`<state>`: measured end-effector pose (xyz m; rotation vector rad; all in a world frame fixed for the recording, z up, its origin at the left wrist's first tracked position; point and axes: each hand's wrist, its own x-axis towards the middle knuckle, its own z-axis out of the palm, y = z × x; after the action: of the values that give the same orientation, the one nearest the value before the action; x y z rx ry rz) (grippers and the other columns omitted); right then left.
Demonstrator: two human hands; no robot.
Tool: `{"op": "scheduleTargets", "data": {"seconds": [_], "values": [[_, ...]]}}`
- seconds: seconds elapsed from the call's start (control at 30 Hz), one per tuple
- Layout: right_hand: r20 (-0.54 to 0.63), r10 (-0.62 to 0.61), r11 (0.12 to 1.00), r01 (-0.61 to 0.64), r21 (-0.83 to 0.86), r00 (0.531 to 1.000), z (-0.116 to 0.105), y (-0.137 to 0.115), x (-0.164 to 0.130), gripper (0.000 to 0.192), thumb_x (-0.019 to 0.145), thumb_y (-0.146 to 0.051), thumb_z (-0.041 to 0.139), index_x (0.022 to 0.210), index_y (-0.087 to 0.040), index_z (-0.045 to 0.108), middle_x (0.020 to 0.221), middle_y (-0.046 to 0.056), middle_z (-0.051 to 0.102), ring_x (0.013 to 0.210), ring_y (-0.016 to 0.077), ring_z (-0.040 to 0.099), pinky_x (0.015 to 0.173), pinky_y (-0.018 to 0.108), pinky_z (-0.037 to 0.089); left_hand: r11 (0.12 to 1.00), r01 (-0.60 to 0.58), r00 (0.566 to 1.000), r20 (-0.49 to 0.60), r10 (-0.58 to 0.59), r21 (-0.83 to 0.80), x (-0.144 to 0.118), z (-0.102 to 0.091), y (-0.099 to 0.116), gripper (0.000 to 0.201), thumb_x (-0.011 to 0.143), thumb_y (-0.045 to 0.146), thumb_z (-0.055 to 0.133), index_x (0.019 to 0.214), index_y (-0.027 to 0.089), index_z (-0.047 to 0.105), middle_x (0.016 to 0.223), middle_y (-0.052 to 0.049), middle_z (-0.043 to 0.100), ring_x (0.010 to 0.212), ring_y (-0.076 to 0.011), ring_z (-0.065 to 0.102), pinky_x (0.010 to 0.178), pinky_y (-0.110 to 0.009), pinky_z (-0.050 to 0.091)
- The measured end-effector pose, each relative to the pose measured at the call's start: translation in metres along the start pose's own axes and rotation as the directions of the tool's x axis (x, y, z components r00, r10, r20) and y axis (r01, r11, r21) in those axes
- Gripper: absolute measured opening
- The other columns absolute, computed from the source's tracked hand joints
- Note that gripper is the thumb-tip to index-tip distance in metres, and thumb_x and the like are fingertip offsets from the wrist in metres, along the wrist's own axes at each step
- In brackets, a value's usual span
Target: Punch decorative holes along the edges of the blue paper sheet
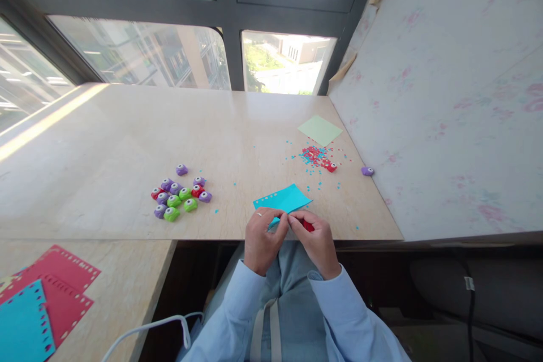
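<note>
My left hand (263, 237) pinches one blue paper (283, 199), right hand (316, 239) closed round one red punch (308, 227); about a dozen more punches (180, 195) sit left on the table (106, 141).

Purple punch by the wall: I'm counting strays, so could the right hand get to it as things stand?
Probably yes: the small purple punch lies alone on bare tabletop, but the right hand holds a red punch.

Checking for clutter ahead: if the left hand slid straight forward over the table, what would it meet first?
Probably the blue paper sheet, which lies just beyond the left hand. Past it the marble table looks free up to the window, though depth is unclear.
</note>
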<state>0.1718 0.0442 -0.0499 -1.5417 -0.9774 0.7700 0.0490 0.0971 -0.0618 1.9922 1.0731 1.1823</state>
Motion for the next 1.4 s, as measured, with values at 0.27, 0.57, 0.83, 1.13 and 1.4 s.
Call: {"op": "scheduleTargets", "data": {"seconds": [0.27, 0.57, 0.83, 1.13, 1.4], "values": [[-0.026, -0.011, 1.000, 0.010, -0.022, 1.000, 0.006, 0.001, -0.001, 0.021, 0.081, -0.037, 0.062, 0.075, -0.019, 0.072, 0.072, 0.004, 0.070, 0.067, 0.0178, 0.061, 0.064, 0.028, 0.049, 0.996, 0.086, 0.995, -0.057, -0.088, -0.034, -0.001, 0.005, 0.004, 0.012, 0.085, 0.021, 0.060, 0.075, 0.019, 0.067, 0.073, -0.001, 0.068, 0.071, -0.0151, 0.063, 0.066, -0.027, 0.051], [-0.099, 0.162, 0.980, -0.148, 0.133, 0.982, 0.004, 0.010, -0.002, 0.024, 0.076, -0.042, 0.068, 0.074, -0.018, 0.067, 0.058, -0.003, 0.055, 0.053, 0.0110, 0.045, 0.051, 0.024, 0.038, 0.989, 0.132, 0.961, -0.236, -0.146, -0.073, 0.002, 0.000, -0.003, 0.014, 0.091, 0.026, 0.059, 0.082, 0.018, 0.067, 0.077, -0.002, 0.069, 0.072, -0.0147, 0.063, 0.068, -0.027, 0.052], [-0.073, 0.288, 0.851, -0.221, 0.476, 0.955, -0.001, 0.007, -0.002, 0.030, 0.078, -0.044, 0.068, 0.070, -0.020, 0.053, 0.058, -0.006, 0.048, 0.045, 0.0058, 0.035, 0.041, 0.020, 0.024, 0.877, -0.435, 0.890, -0.051, 0.453, 0.206, 0.006, 0.016, -0.021, 0.015, 0.091, 0.014, 0.059, 0.095, 0.022, 0.070, 0.095, -0.005, 0.074, 0.094, -0.0190, 0.066, 0.082, -0.035, 0.047], [-0.129, 0.290, 0.792, -0.162, 0.589, 0.948, -0.022, 0.007, -0.005, 0.030, 0.082, -0.040, 0.065, 0.068, -0.020, 0.048, 0.058, -0.006, 0.049, 0.043, 0.0065, 0.038, 0.040, 0.020, 0.027, 0.842, -0.506, 0.846, 0.298, 0.442, 0.188, 0.005, 0.037, -0.050, 0.015, 0.093, 0.016, 0.057, 0.091, 0.021, 0.070, 0.101, -0.006, 0.073, 0.103, -0.0214, 0.066, 0.089, -0.040, 0.047], [-0.069, 0.391, 0.722, -0.260, 0.641, 0.918, -0.015, 0.011, -0.005, 0.031, 0.078, -0.043, 0.070, 0.069, -0.020, 0.051, 0.060, -0.004, 0.054, 0.045, 0.0078, 0.043, 0.042, 0.020, 0.031, 0.992, -0.124, 0.991, 0.057, 0.125, -0.021, -0.007, 0.017, -0.012, 0.018, 0.094, 0.025, 0.056, 0.104, 0.022, 0.070, 0.108, -0.010, 0.070, 0.102, -0.0226, 0.063, 0.089, -0.041, 0.049]]}}
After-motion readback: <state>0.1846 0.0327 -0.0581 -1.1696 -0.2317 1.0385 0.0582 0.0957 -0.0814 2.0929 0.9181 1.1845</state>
